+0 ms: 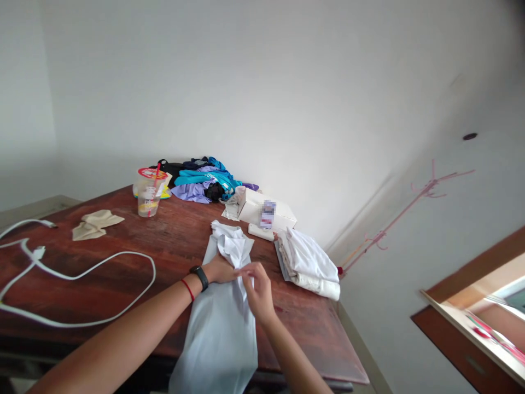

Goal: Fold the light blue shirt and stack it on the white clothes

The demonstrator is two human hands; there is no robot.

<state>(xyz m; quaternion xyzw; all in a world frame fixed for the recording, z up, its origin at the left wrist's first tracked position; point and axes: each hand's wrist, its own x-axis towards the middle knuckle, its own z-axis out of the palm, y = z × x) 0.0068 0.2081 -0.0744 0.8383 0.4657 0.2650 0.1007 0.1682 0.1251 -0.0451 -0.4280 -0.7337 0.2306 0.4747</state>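
A pale white shirt (pixel 223 323) lies lengthwise in a narrow strip on the dark wooden table (pixel 180 241), its lower end hanging over the front edge. At its far end the cloth bunches into folds that look like a collar. My left hand (pixel 221 269), with a black wristband and a red string on the wrist, is closed on the shirt just below those folds; its fingers are partly hidden. Close beside it on the right, my right hand (pixel 259 290) pinches the cloth with bent fingers, and the two hands' fingertips nearly meet.
Right of the shirt sits a stack of folded white clothes (pixel 309 262), behind it a white box (pixel 266 210). Farther back are a pile of coloured clothes (pixel 205 180) and a plastic cup (pixel 148 197). Left are a beige cloth (pixel 96 224) and a white cable (pixel 82 278).
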